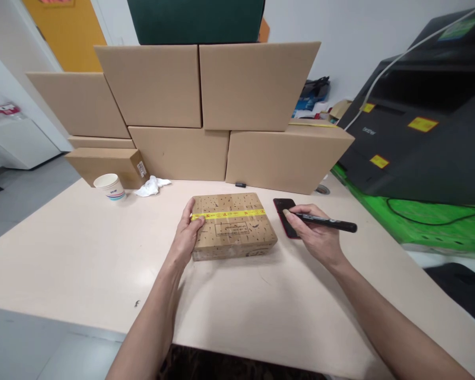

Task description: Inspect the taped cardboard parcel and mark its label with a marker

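Both forearms reach in from the near edge of the worktop. On the left, the left hand lies curled against the left end of a small cardboard box, thumb on the top by the yellow tape that crosses the lid, steadying it flat on the surface. To the right, the right hand pinches a black marker between its fingers, the pen lying nearly level with its far end pointing right, while a fingertip rests on a dark phone lying just beside the box. By the look of it, the box is sealed and held ready while the phone is consulted; marking the lid would call for bringing the marker tip over the box top while the left hand keeps it from sliding. Further back on the pale worktop stand a paper cup and a crumpled tissue, in front of a wall of stacked cartons. A large black printer sits at the right on a green mat, and an orange door shows at the far left.
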`<action>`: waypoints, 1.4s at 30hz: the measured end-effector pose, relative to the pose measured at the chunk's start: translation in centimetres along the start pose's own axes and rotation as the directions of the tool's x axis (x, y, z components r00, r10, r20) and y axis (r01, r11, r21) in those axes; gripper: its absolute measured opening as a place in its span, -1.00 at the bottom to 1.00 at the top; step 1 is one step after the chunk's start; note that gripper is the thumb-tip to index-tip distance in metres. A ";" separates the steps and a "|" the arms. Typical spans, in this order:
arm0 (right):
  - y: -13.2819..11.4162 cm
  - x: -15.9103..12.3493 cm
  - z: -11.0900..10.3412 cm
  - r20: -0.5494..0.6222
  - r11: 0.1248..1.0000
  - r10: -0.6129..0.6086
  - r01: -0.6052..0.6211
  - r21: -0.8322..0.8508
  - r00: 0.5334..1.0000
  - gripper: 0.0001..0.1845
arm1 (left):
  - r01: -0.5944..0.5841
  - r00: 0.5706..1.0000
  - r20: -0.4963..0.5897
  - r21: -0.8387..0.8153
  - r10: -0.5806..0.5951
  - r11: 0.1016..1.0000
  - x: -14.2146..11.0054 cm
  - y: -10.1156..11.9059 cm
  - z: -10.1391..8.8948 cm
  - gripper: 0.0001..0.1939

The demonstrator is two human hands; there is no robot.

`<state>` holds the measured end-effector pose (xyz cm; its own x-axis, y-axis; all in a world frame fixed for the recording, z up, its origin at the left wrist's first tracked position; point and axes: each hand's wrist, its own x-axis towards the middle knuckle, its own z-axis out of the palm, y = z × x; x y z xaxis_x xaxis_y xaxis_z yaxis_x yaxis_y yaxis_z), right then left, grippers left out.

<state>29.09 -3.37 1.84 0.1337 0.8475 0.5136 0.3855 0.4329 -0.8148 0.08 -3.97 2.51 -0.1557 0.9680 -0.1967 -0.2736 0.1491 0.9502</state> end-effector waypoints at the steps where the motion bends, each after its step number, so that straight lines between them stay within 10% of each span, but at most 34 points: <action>1: -0.1 -0.2 -0.1 0.004 0.999 0.028 -0.028 0.043 1.000 -0.78 | -0.001 1.000 0.000 0.001 0.001 1.000 0.0 0.0 0.0 -0.14; 18: -2.8 0.2 2.1 0.169 0.997 -0.071 0.066 0.034 0.983 -0.70 | -0.009 1.000 -0.005 0.003 0.009 1.000 0.2 0.1 0.0 -0.14; 26: 0.1 -1.7 -1.0 0.051 0.971 -0.125 0.133 -0.198 0.991 -0.88 | -0.019 1.000 -0.001 -0.007 0.019 1.000 0.1 -0.1 0.0 -0.12; 33: 4.0 -5.6 -1.5 0.645 0.800 -0.105 0.450 -0.397 0.757 -0.61 | -0.005 1.000 -0.009 0.033 0.005 0.999 0.0 0.3 0.1 -0.16; 39: 3.9 -6.0 -1.1 0.764 0.766 0.048 0.468 -0.441 0.643 -0.38 | -0.014 1.000 -0.021 0.029 0.014 0.999 0.1 0.2 0.0 -0.15; 42: 4.0 -5.0 -1.8 0.714 0.788 0.157 0.349 -0.507 0.683 -0.44 | -0.014 1.000 -0.021 0.025 0.014 1.000 0.2 0.2 0.0 -0.15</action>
<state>31.62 -6.45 -3.54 -0.4997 0.8657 0.0307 0.8137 0.4812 -0.3261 0.03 -3.77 2.66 -0.1792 0.9657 -0.1880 -0.2478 0.1407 0.9585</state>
